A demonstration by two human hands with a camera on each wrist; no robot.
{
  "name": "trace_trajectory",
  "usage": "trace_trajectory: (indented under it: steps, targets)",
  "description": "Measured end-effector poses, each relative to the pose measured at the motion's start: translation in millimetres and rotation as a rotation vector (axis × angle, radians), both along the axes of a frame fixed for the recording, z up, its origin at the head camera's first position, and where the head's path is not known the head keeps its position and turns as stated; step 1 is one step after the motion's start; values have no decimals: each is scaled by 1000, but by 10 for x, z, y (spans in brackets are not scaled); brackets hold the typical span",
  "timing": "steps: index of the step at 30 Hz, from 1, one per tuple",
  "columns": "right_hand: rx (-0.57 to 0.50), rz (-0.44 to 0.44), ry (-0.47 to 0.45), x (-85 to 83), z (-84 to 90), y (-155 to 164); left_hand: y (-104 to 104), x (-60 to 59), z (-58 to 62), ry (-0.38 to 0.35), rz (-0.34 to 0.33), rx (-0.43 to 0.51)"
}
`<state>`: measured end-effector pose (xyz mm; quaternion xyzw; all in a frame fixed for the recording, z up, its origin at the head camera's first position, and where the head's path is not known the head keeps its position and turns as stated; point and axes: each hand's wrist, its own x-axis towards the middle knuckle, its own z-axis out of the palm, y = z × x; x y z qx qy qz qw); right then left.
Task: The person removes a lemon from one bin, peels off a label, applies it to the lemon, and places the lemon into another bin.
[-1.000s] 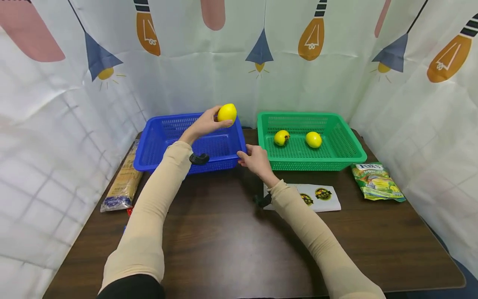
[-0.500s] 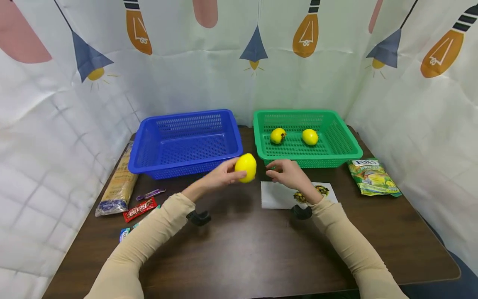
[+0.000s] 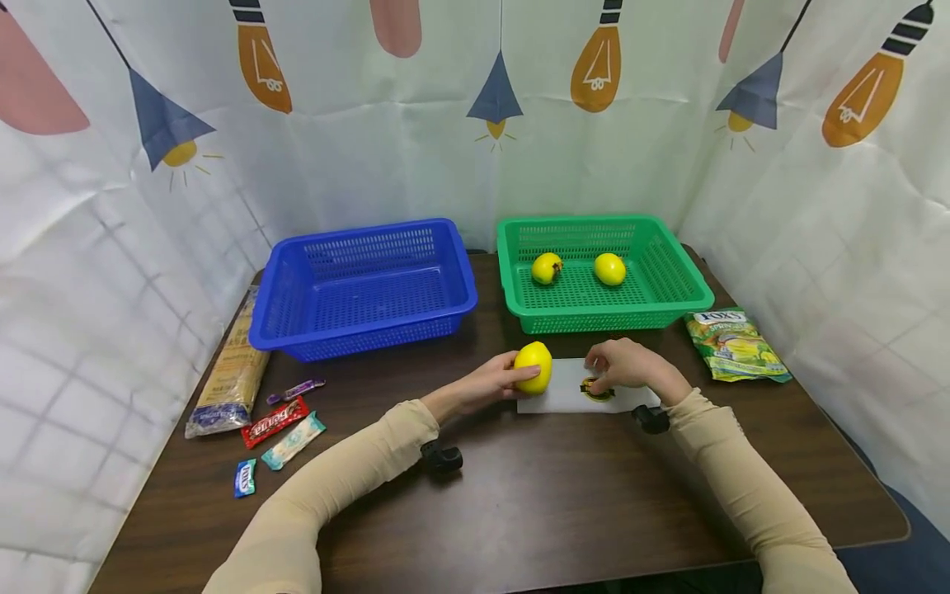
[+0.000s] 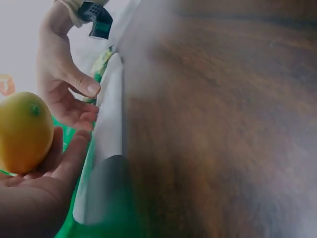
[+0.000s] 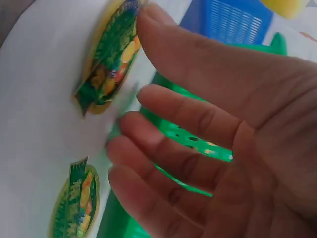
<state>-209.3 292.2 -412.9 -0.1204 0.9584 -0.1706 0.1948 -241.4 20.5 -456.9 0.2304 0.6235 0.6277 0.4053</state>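
Observation:
My left hand (image 3: 486, 384) holds a yellow lemon (image 3: 533, 368) over the left end of a white sheet with round fruit labels (image 3: 552, 398). In the left wrist view the lemon (image 4: 24, 134) rests against the fingers, its stem spot showing. My right hand (image 3: 631, 365) is over the right part of that sheet and grips nothing. In the right wrist view its fingers are loosely bent, and the thumb tip overlaps the edge of one label (image 5: 111, 59). A second label (image 5: 79, 203) lies nearer that view's bottom edge.
A green basket (image 3: 609, 318) with two yellow fruits (image 3: 610, 269) stands behind the sheet. Left of it is a blue basket (image 3: 364, 340). A noodle pack (image 3: 226, 371) and several small wrapped sweets (image 3: 275, 422) lie at the left, a FOX'S candy bag (image 3: 738, 345) at the right.
My left hand has carried the lemon from above the blue basket down and right to the sheet. My right hand has left the blue basket's corner and moved right over the sheet.

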Motion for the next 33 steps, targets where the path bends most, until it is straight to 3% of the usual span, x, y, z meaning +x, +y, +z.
trace_trajectory:
  steps: [11,17,27,33]
  targets:
    - [99,3,60,25,-125,-111,175,-48,-115,3,59,-67]
    - [80,3,96,57,-115,-117,192,-43,-175,8,72,-75]
    - [8,-17,50,125,-200,-66,193,46,-236,7,75,-87]
    - [-42,36,36,164,-50,-79,210,56,-204,3,71,-92]
